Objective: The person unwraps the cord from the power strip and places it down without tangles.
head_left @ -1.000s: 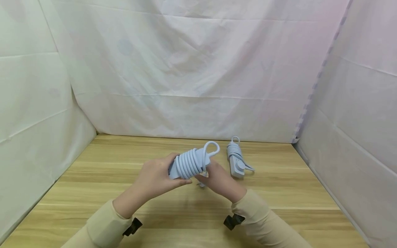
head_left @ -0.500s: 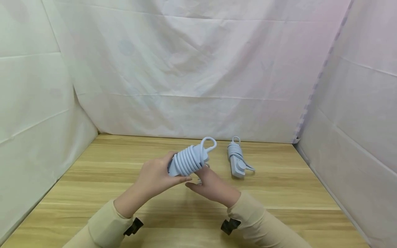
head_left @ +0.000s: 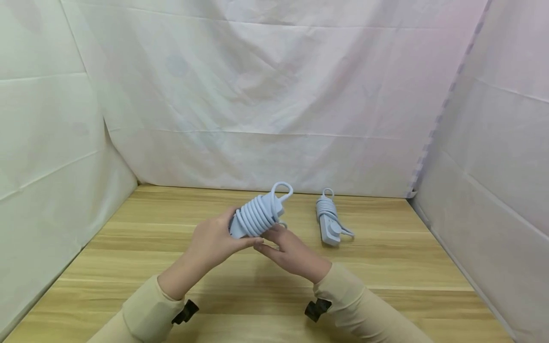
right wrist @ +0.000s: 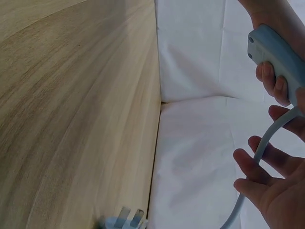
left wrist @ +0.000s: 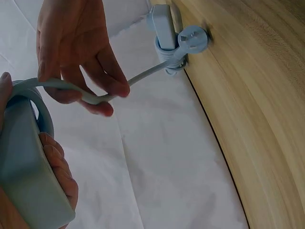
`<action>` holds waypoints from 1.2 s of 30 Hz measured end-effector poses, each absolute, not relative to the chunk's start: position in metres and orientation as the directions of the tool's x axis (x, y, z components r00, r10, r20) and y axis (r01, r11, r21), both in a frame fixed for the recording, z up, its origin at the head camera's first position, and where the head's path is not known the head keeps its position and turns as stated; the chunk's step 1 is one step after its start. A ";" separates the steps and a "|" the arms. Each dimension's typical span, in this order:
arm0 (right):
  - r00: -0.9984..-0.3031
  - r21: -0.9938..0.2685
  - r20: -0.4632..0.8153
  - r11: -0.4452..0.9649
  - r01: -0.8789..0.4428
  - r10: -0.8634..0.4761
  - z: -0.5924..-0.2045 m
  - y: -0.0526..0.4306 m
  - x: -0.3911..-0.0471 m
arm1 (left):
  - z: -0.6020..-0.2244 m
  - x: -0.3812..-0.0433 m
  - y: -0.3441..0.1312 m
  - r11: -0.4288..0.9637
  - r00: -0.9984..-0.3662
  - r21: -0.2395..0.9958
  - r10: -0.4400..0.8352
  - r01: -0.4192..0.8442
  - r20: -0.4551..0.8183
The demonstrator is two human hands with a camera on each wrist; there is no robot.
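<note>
My left hand [head_left: 214,239] grips a pale blue power strip [head_left: 238,228], tilted and raised above the table, with its cord wound in several turns [head_left: 259,215]. A loop of cord stands out at its far end. Close beside it, my right hand [head_left: 296,252] holds the loose part of the power cord [right wrist: 271,131], which runs between thumb and fingers. In the left wrist view the cord's plug [left wrist: 193,39] hangs at the free end, beyond the right hand's fingers. The head view mostly hides this plug and the right fingertips.
A second power strip [head_left: 330,231], its cord wrapped round it, lies on the wooden table [head_left: 171,305] to the right of the hands. White cloth [head_left: 274,95] hangs behind the table and along both sides.
The held power strip has shifted slightly up and left. My right hand has moved left, nearer the left thumb, bringing the cord along. The second strip stays put.
</note>
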State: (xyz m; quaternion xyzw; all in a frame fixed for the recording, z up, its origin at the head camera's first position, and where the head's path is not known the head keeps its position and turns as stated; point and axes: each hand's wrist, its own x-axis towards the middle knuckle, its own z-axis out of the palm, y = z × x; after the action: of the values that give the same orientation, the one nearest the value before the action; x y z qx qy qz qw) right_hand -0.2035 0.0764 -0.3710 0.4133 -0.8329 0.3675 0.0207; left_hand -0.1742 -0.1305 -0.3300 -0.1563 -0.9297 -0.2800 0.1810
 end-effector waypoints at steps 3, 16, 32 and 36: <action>-0.637 -0.584 0.327 0.381 -0.717 -0.698 -0.371 0.078 -0.203 | -0.330 -0.176 -0.132 0.793 -0.902 0.486 0.176 0.367 0.393; -0.602 -0.533 0.436 0.347 -0.772 -0.669 -0.369 0.088 -0.203 | -0.340 -0.185 -0.145 0.840 -0.917 0.432 0.175 0.329 0.358; -0.535 -0.294 0.601 0.458 -0.839 -0.594 -0.357 0.093 -0.194 | -0.360 -0.189 -0.159 0.912 -0.873 0.184 0.269 0.367 0.407; -0.497 -0.257 0.632 0.444 -0.858 -0.594 -0.353 0.095 -0.196 | -0.361 -0.188 -0.162 0.911 -0.877 0.173 0.286 0.374 0.386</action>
State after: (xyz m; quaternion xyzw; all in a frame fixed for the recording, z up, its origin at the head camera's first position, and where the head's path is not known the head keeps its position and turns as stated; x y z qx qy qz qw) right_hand -0.1959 0.0953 -0.3526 0.4442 -0.8175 0.2836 0.2323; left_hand -0.1881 -0.1617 -0.3615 -0.1717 -0.9610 -0.1219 0.1792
